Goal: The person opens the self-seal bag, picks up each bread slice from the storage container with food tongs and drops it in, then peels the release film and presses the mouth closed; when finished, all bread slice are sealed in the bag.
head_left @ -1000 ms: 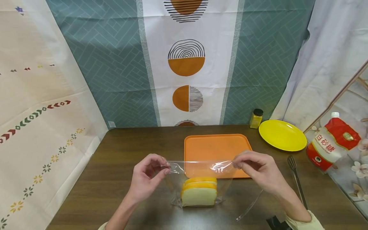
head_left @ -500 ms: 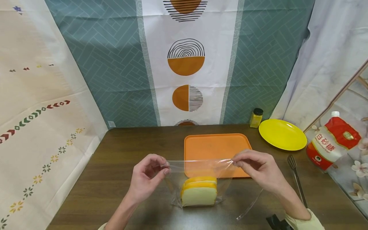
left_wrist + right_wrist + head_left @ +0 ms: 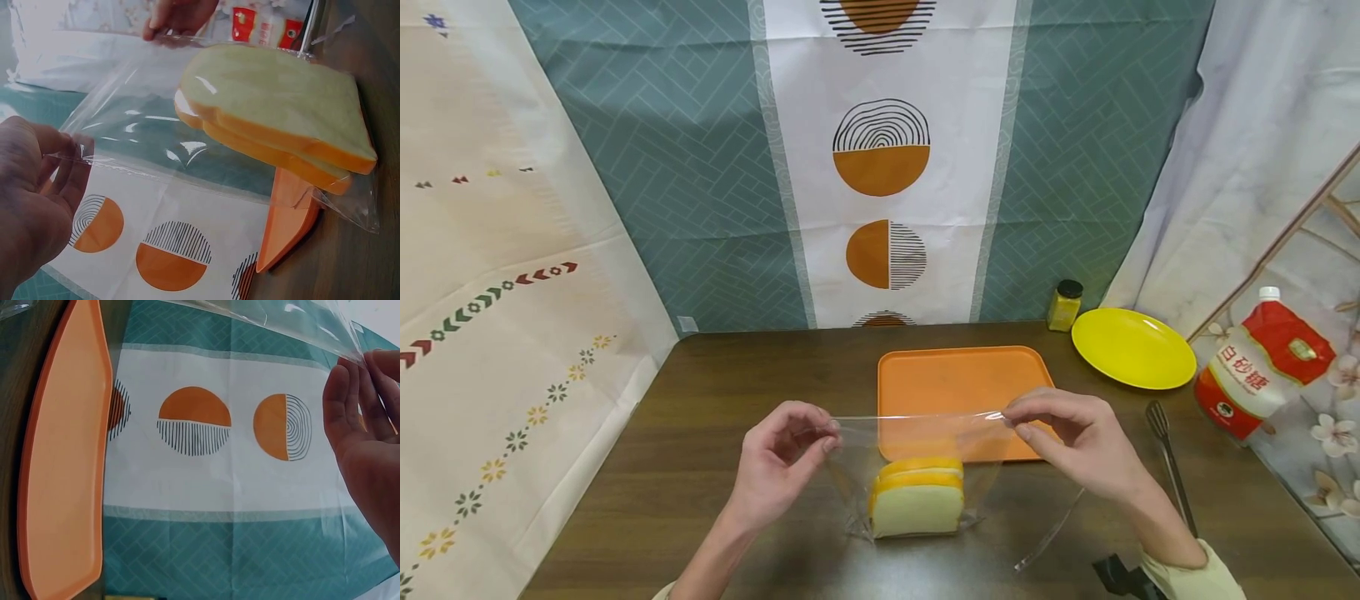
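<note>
A clear plastic bag stands with its top edge stretched between the two hands. Inside, at the bottom, several slices of bread with yellow-orange crust stand upright together. The left hand pinches the bag's left top corner between thumb and fingers. At the opposite corner, the right hand pinches the plastic the same way. In the left wrist view the bread shows through the film, low in the bag. The right wrist view shows the fingertips of the right hand at the bag's corner.
Behind the bag lies an orange tray. A yellow plate, a yellow jar with a black lid, and a red-and-white sugar pouch stand at the right. A whisk and a clear strip lie near the right forearm.
The bag's top edge looks straighter, and the bright glints near its right corner have shrunk. Both hands keep their pinch almost in place; the head view has shifted slightly.
</note>
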{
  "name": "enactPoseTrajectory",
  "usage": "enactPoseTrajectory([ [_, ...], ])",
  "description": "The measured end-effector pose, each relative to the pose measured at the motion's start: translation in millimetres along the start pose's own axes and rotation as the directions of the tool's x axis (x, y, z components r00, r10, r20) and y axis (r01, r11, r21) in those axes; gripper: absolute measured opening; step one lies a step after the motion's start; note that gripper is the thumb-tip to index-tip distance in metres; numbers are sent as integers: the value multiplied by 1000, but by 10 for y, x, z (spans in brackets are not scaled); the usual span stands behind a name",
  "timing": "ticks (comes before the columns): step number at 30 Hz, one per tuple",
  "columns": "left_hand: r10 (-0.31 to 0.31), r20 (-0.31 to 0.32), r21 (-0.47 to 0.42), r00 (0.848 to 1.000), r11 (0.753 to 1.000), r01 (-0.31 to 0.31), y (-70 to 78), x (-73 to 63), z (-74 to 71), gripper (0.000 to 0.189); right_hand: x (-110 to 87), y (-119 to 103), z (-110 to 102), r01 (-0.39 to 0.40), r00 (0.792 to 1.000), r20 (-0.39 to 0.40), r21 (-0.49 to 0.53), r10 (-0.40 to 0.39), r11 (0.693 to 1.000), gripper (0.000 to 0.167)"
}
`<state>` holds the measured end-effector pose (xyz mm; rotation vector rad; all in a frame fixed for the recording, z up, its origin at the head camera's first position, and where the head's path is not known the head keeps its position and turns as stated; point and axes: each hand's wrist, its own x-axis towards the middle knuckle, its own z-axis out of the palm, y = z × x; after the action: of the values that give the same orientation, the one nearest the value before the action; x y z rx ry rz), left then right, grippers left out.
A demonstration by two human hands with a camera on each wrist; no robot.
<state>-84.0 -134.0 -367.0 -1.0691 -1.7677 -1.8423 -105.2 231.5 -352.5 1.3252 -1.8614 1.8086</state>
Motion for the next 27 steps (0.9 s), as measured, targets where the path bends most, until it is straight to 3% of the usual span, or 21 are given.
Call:
enactPoseTrajectory([
  [11,-33,-59,80,998,996,38,39,-12,-22,38,11,20,74,-9,998,-63,-43,6,999,48],
  [14,-63,-72,102,995,992,70,49,-19,-31,40,12,3,87,-39,996,-76,-55,35,998,45],
  [19,-68,-59,99,996,992,73,42,-19,-16,34,47,-79,72,-123,992,-47,-177,117,976,50],
  [23,-44,-56,90,997,995,49,33,-12,30,31,208,-220,94,-90,993,33,-426,116,900,49],
  [27,-40,-74,110,996,993,48,53,-23,61,32,591,-390,380,38,987,140,-693,83,720,32],
])
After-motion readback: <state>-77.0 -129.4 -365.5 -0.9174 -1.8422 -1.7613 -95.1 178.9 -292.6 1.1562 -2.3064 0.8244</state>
